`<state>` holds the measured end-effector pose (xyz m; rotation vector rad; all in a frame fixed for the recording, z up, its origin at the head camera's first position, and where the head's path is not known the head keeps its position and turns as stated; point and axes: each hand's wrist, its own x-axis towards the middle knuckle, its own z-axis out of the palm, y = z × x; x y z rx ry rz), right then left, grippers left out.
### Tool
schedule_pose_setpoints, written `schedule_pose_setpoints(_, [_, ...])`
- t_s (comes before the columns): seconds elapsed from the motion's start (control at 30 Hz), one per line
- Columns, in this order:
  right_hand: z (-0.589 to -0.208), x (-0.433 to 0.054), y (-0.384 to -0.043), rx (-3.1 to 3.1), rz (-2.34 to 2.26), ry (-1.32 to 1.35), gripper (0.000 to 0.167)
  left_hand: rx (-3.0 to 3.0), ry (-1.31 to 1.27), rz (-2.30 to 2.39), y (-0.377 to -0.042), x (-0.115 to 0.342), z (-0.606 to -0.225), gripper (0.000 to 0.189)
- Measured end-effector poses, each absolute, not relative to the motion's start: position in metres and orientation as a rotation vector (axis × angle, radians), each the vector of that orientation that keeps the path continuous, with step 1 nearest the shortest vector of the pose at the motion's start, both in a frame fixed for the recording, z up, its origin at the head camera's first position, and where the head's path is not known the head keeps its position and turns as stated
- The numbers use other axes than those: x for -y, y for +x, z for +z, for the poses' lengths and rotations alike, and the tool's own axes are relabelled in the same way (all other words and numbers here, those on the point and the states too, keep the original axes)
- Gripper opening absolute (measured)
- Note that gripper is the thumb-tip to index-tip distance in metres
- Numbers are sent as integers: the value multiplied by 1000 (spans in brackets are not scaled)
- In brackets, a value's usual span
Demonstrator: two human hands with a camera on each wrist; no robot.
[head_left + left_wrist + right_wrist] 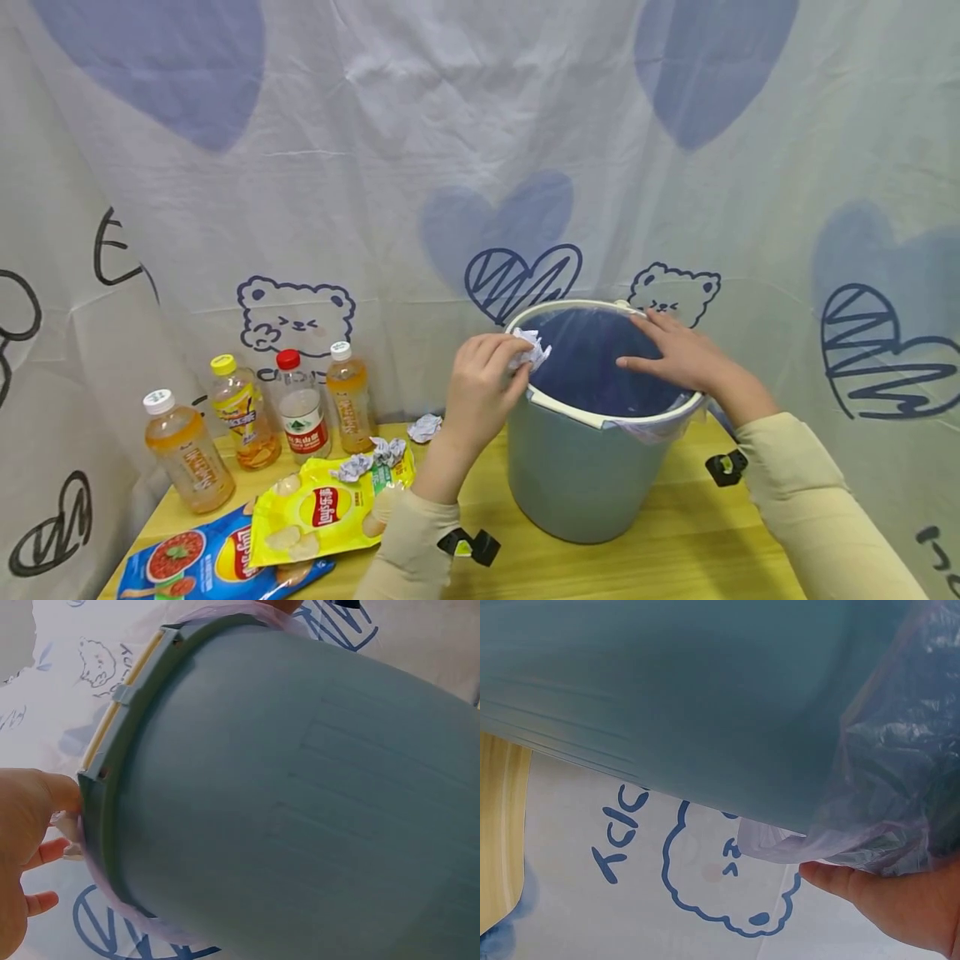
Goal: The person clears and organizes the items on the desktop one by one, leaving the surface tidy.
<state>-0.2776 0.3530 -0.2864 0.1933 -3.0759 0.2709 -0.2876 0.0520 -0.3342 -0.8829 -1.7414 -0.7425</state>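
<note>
My left hand (483,375) pinches a crumpled paper ball (536,348) at the left side of the rim of a grey-green trash bin (585,479). In the left wrist view, the thumb is beside the rim and the paper is mostly hidden behind the hand. A thin, clear bag (900,742) lines the bin and folds over its edge. Over the right part of the rim lies my right hand (686,358), its fingers extended and touching the lined edge. Further paper balls lie left of the bin: one on the table (425,427), others on a yellow chip bag (296,517).
Several plastic bottles, among them a red-capped one (302,417) and a yellow-capped one (243,421), stand at the table's left. A blue chip bag (202,546) lies partly beneath the yellow one. A printed white curtain (420,108) hangs behind the wooden table (720,542).
</note>
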Motion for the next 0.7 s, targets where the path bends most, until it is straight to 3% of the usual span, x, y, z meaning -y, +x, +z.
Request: schedule_pose_setpoints(0.7, [-289, -354, -278, 3063, 260, 191, 91, 1812, -909, -870, -286, -57, -340, 31])
